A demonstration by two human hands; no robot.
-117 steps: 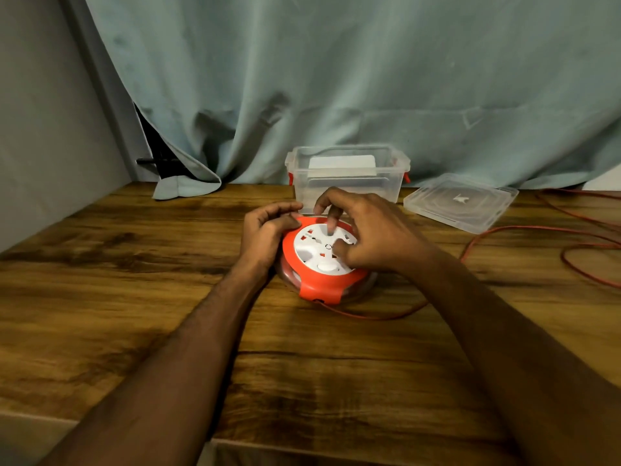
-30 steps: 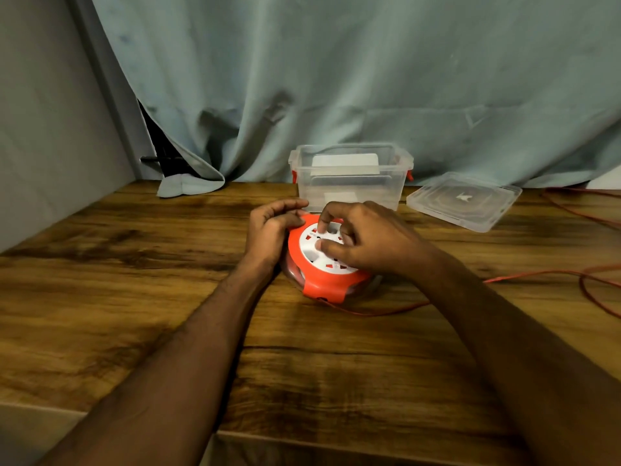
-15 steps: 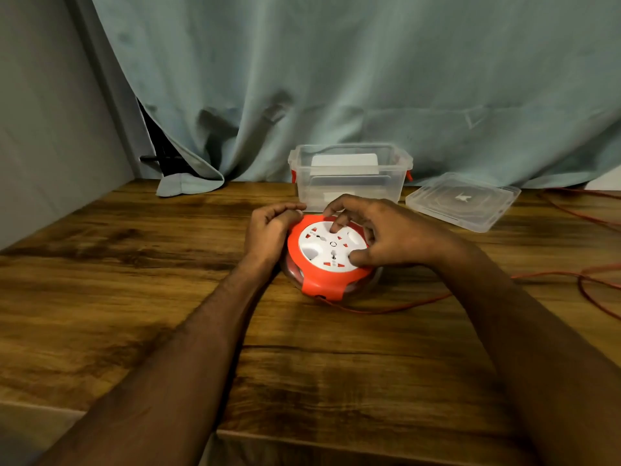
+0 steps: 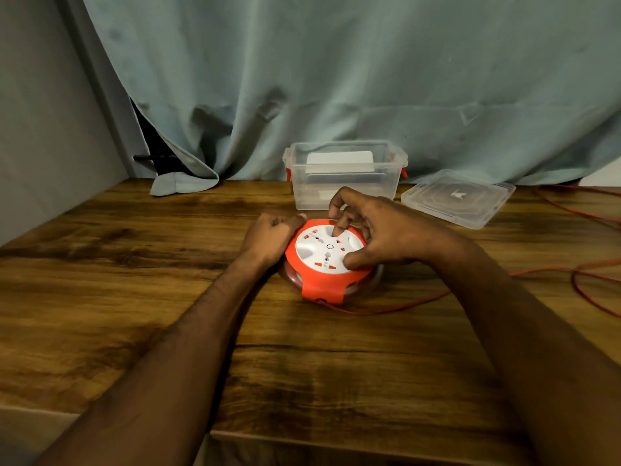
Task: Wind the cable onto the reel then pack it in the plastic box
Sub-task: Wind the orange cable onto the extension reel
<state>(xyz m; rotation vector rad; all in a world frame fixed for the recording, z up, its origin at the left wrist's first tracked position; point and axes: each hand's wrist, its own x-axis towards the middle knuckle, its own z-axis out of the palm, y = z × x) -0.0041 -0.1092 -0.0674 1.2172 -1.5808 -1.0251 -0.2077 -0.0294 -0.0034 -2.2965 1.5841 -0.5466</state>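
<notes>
An orange cable reel [image 4: 322, 287] with a white socket face lies flat in the middle of the wooden table [image 4: 134, 297]. My left hand [image 4: 268, 237] grips its left rim with curled fingers. My right hand [image 4: 379, 233] sits over the socket face, one fingertip pressed into a hollow near the top and the thumb against the right edge. A thin orange cable [image 4: 403, 307] leaves the reel's front and runs right across the table into loose loops [image 4: 591, 284]. The clear plastic box [image 4: 344, 174] stands open just behind the reel.
The box's clear lid [image 4: 457, 198] lies flat to the right of the box. A grey-green curtain [image 4: 336, 79] hangs behind the table, with a grey wall [image 4: 40, 112] on the left. The table's front edge [image 4: 302, 442] is close to me.
My right hand has kept turning the socket face round, its fingertip moving to the top of the disc. Cable on the right has been drawn in toward the reel. My left hand stays put.
</notes>
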